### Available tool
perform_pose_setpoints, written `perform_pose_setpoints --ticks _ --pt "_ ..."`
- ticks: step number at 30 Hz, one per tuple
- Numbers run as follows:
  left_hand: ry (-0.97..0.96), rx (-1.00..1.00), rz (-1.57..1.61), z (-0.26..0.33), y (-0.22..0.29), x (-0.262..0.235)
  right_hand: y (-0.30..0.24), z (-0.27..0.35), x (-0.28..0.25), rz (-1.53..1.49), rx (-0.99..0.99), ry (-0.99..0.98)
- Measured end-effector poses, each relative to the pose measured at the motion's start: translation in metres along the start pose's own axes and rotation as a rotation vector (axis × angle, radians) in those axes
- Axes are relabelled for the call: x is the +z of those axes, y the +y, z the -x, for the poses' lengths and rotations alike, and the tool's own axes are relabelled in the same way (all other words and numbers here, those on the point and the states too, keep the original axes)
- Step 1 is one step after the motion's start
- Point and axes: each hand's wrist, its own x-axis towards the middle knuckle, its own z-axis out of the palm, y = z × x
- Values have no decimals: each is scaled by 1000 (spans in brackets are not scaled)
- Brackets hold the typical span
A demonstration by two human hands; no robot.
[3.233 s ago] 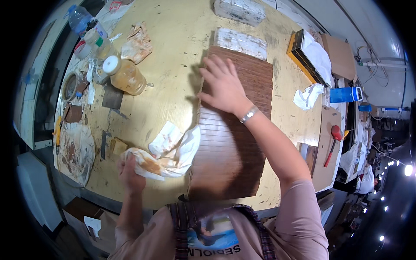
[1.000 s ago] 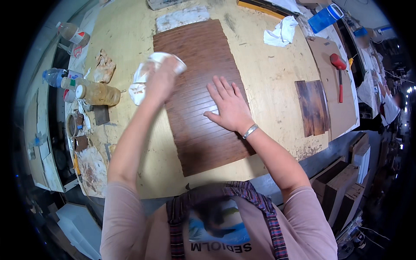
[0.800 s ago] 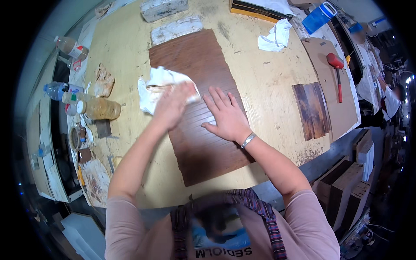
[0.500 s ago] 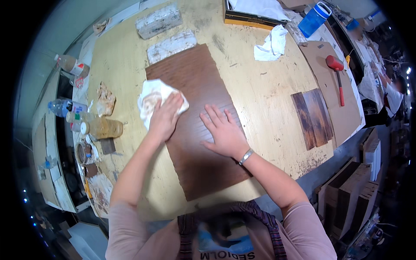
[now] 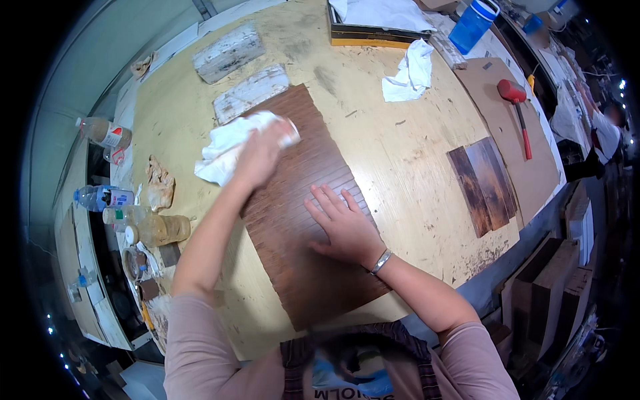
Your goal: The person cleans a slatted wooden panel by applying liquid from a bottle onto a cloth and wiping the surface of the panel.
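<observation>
A brown wood-grain board [image 5: 320, 283] lies lengthwise across the pale worktable. My left hand [image 5: 261, 159], blurred by motion, presses a bunched white cloth [image 5: 223, 148] against the board's upper left part. Part of the cloth hangs past the board's left edge onto the table. Flat on the board's right side rests my right hand [image 5: 347, 227], fingers spread and holding nothing. A metal bracelet [image 5: 380, 261] circles the right wrist.
Two white-stained blocks [image 5: 229, 52] sit beyond the board. Several bottles [image 5: 163, 230] line the left edge. To the right are dark wood samples [image 5: 483, 183], a red mallet [image 5: 513, 100], a crumpled white cloth [image 5: 408, 72], an open box [image 5: 373, 35] and a blue jug [image 5: 473, 27].
My left hand has slid the cloth farther up the board, away from me, and the cloth is more spread out. My right hand stays flat on the board. The view has shifted slightly.
</observation>
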Motion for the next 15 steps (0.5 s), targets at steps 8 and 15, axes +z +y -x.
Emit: perform_pose_setpoints --ticks 8,15 --pt "-102 363 94 -5 71 42 4 1 1 0 22 -42" --pt "14 -26 29 -47 59 34 0 4 1 31 -9 -21"
